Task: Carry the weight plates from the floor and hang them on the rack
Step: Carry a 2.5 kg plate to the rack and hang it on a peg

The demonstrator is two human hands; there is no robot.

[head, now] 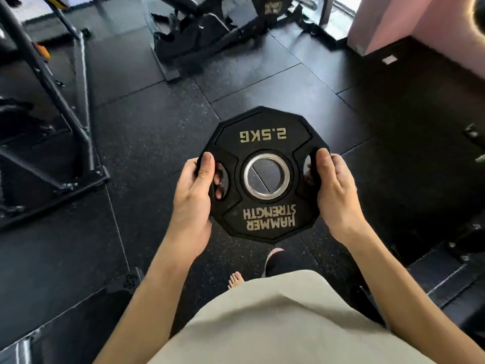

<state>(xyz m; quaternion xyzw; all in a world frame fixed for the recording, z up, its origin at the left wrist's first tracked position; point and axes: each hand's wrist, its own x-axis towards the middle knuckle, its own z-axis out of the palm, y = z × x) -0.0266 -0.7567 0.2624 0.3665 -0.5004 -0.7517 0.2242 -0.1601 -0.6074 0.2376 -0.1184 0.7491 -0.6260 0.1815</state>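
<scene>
The weight plate (265, 174) was held up off the dark rubber floor (162, 132), face up in front of the person's body, level between both hands. It was a black, many-sided plate marked "2.5KG" on its far half and "HAMMER STRENGTH" on its near half, both upside down to the wearer, with a metal-ringed centre hole through which the floor showed.

The left hand (195, 195) clasped the plate's left edge: the thumb lay on the top face beside the left grip slot, and the fingers curled underneath, their tips (219, 183) showing up through that slot. The right hand (334, 190) gripped the plate's right edge the same way, thumb pressed on top by the right slot, fingers wrapped below with only a little of them visible through the opening. Both grasps were closed firmly round the rim, neither hand slack.

Most of each hand's fingers were hidden under the plate. Below the plate, a pale shirt (275, 324) covered the lower frame; a bare foot (235, 279) and a dark knee (283, 261) peeked out just beyond it.

Left of the plate, a black steel frame (78, 122) stood on the floor, cut off by the picture's edge. Beyond the plate, a dark machine base (199, 38) was blurred, and a second plate (271, 6) leaning there was cut off at the top. Right of the plate the floor fell into deep shadow, with small metal fittings too dim to identify.
</scene>
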